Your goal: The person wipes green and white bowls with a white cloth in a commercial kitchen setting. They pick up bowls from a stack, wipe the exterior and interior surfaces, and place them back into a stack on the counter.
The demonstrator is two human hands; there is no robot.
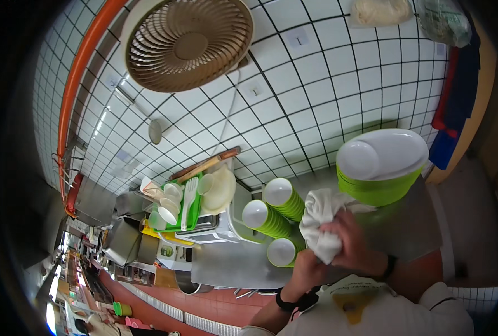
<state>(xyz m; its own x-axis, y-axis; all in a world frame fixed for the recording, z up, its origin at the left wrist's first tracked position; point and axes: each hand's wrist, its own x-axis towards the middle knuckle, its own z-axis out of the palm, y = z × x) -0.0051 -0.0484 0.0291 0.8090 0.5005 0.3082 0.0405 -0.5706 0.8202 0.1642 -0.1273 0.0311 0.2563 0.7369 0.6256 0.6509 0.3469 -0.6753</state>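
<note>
My right hand (350,240) grips a bunched white cloth (322,214) above the steel counter (236,260). My left hand (309,269) holds the cloth's lower edge; whether anything is wrapped inside cannot be seen. Just left of the cloth stand two tall stacks of small green bowls with white insides, a rear stack (281,194) and a nearer stack (262,217). Another green-and-white bowl stack (281,253) is close to my left hand, partly hidden. Beyond my right hand rises a stack of large oval green dishes (381,168) with white, divided insides.
Left of the bowls, a green tray (195,210) holds white cups (169,210) and a slotted white turner (189,197). Beside it lies a pale round lid (219,191). A brown fan (190,46) hangs on the tiled wall. At lower left, a person (106,325) is in the background.
</note>
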